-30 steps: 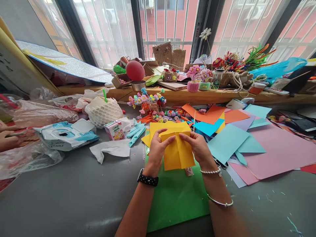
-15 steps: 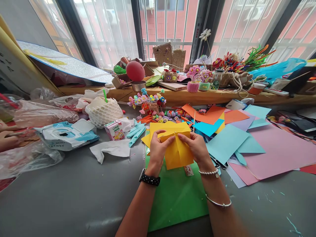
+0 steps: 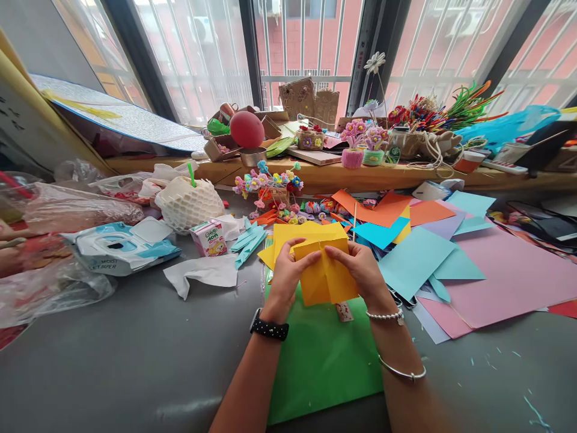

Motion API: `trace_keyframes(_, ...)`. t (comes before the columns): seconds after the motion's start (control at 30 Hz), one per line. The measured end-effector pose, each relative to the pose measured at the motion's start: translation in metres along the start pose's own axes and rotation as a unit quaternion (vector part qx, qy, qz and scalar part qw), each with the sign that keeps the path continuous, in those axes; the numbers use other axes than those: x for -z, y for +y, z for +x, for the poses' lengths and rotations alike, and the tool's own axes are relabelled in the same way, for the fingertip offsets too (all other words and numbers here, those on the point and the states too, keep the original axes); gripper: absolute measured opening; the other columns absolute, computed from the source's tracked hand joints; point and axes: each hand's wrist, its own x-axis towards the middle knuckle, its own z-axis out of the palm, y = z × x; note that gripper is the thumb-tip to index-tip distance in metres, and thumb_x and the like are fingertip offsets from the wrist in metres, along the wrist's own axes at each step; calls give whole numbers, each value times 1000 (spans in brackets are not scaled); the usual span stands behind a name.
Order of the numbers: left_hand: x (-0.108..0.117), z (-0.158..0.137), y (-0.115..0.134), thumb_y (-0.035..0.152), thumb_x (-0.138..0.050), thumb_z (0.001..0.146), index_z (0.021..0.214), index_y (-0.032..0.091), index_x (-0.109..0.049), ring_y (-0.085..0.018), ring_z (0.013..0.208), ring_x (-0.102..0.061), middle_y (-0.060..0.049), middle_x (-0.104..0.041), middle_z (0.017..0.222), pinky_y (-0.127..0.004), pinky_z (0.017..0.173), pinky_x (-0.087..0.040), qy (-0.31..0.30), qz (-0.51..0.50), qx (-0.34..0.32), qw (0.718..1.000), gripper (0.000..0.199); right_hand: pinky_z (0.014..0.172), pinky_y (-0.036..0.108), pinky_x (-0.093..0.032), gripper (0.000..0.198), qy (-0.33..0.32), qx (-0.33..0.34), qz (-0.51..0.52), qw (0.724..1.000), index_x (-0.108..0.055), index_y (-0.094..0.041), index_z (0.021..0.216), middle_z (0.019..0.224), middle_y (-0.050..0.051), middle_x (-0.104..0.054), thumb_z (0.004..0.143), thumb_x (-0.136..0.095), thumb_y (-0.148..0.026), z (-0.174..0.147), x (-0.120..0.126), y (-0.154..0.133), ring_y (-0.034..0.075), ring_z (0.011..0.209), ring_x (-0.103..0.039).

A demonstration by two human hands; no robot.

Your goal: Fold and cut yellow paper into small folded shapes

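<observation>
Hands [image 3: 287, 275] [image 3: 365, 269] pinching yellow paper [image 3: 329, 285], flowers [image 3: 258, 181] in basket [image 3: 278, 195]

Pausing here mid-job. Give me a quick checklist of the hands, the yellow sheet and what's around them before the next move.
1. Left hand on the yellow sheet: ok, thumb and fingers pinch it near its top edge.
2. Right hand on the same sheet: ok, pinching near the top edge, thumb close to the other thumb.
3. Crease down the sheet's middle: ok, visible below the thumbs.
4. Sheet's far side undamaged: cannot tell, it faces away.
5. Green mat under the work: ok, it lies below the hands.
6. Wipes pack shut: not ok, its lid is open.
</observation>
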Motion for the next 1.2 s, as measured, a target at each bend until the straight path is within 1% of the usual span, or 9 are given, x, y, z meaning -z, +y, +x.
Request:
trace_keyframes(0.23, -1, 0, -5, 27, -70, 54, 96, 19, -42, -16, 65, -62, -3, -62, 78, -26, 58, -48, 13, 8, -45, 999, 51, 55, 28, -48, 35, 21, -11, 13, 1000, -63, -13, 80, 78, 8, -65, 54, -69, -37, 2, -2, 3, 19, 65, -60)
trace_keyframes(0.4, -1, 0, -8, 28, -69, 55, 93, 19, -41, -17, 65, -61, -2, -61, 75, -25, 56, -48, 24, 28, -86, 996, 48, 56, 28, -48, 35, 26, -16, 24, 999, -63, -14, 80, 79, 7, -66, 54, -69, -37, 2, -3, 2, 20, 65, -61)
trace_keyframes(0.53, 1, 1, -4, 27, -70, 55, 93, 19, -40, -16, 64, -62, -3, -62, 77, -25, 55, -48, -7, 20, -40, 999, 49, 53, 27, -48, 34, 9, -27, 5, 1000, -63, -14, 79, 77, 6, -66, 54, -69, -38, 1, 0, 0, 19, 62, -61)
trace_keyframes(0.63, 2, 1, -1, 26, -70, 54, 96, 17, -41, -16, 64, -61, -4, -62, 77, -24, 54, -48, -30, 22, -16, 999, 51, 53, 27, -48, 34, -8, -45, 17, 999, -63, -15, 80, 75, 6, -66, 55, -68, -37, 0, 1, -1, 18, 62, -61)
trace_keyframes(0.73, 1, 1, -2, 26, -69, 55, 96, 18, -41, -16, 65, -61, -4, -63, 77, -24, 55, -48, -15, 18, -25, 999, 50, 56, 28, -49, 33, 2, -36, 38, 999, -63, -14, 79, 76, 6, -66, 55, -69, -36, 1, -2, 1, 18, 63, -61)
trace_keyframes(0.83, -1, 0, -5, 26, -69, 56, 94, 18, -40, -15, 64, -61, -4, -62, 77, -25, 57, -48, 9, 5, -43, 999, 48, 56, 28, -49, 32, 31, -30, 56, 997, -62, -14, 78, 75, 6, -66, 54, -70, -34, 3, -5, 3, 18, 62, -61)
trace_keyframes(0.93, -2, 0, -6, 26, -69, 57, 96, 19, -40, -16, 67, -61, -4, -62, 78, -26, 59, -48, 20, -4, -53, 998, 48, 56, 29, -49, 33, 42, -22, 51, 998, -62, -14, 78, 76, 6, -66, 54, -70, -35, 4, -6, 4, 18, 61, -61)
trace_keyframes(1.13, 0, 3, -5, 26, -70, 56, 103, 18, -41, -16, 66, -61, -4, -63, 77, -25, 57, -48, -5, 3, 4, 1000, 56, 55, 28, -49, 35, 54, 5, 14, 998, -61, -14, 81, 78, 6, -66, 55, -68, -37, 3, -4, 3, 18, 62, -61)
trace_keyframes(1.2, 1, 3, -5, 26, -70, 55, 104, 18, -42, -16, 66, -61, -4, -64, 78, -25, 57, -48, -3, 4, 8, 1000, 57, 54, 27, -48, 34, 51, 9, 1, 999, -62, -14, 80, 77, 5, -66, 55, -68, -37, 4, -3, 3, 17, 61, -60)
